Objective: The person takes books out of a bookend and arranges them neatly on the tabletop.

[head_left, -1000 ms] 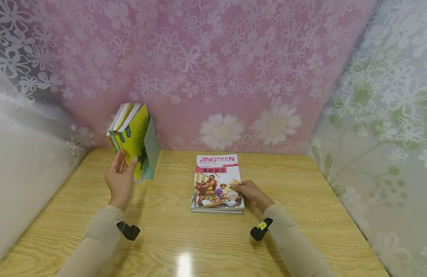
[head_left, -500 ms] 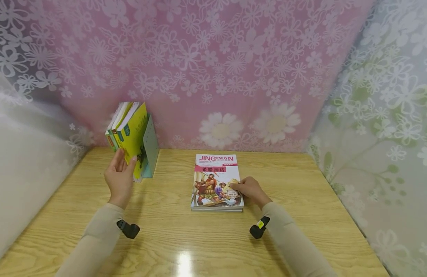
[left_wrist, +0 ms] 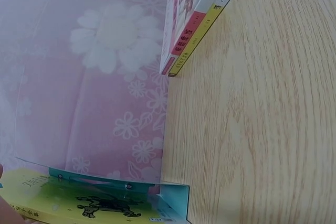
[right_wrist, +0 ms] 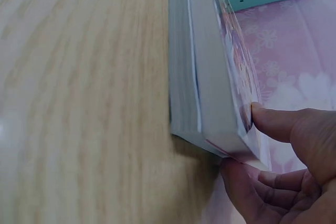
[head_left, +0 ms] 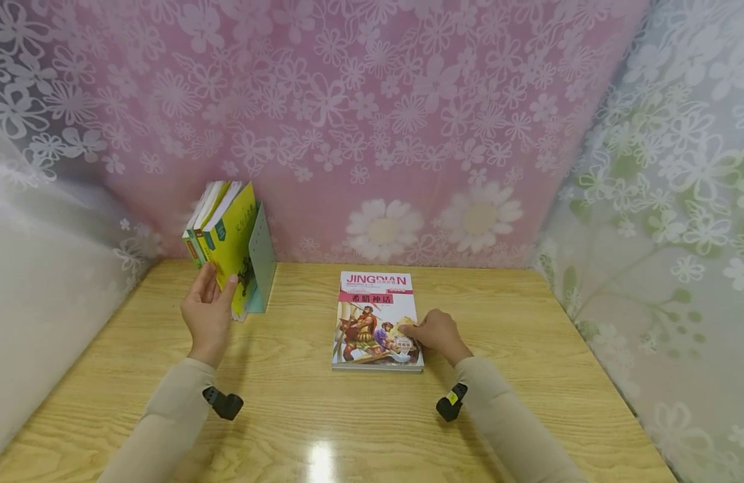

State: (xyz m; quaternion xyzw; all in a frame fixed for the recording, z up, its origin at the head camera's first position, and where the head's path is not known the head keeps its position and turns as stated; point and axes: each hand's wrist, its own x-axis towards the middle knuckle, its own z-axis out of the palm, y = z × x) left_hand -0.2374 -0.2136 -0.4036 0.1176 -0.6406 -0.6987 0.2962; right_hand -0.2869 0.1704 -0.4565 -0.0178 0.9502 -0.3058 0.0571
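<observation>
R hand [head_left: 438, 333] is on the white bk [head_left: 372, 315], thumb on the cover at its R side, below mid-height, forefinger bent in at the edge, approx where the two vols meet. So it's a pinch on the top bk, clear in the R wrist view; can't tell if my fingertips catch the lower bk [right_wrist: 181, 66] too. Both lie flat on the wood tbl [head_left: 311, 416], stacked nearly flush, right ahead of me. Cover up top: JINGDIAN in red caps, red title band, armoured fig. in a red cloak below. L wrist view gives the spines: red/white above, yellow underneath.

Over to my L hand [head_left: 207, 318], well apart from the stack, at the upright row. Thumb's by the cover of the yellow bk [head_left: 235, 231], other fingers bent up at the spine side; can't tell if that's a real squeeze or just a light touch, since the L wrist view gets only a sliver of the hand. Yellow bk is outermost on the R of the row, w/ more bks [head_left: 196, 238] packed to its L, spines twd me, the lot leaning a bit. Mint bookend [head_left: 263, 258] stands just R of it.

Beige sleeves [head_left: 172, 409] on both arms, a black cam [head_left: 224, 404] at each wrist. Pink floral cloth [head_left: 323, 134] behind, big daisies [head_left: 385, 230] low down.
</observation>
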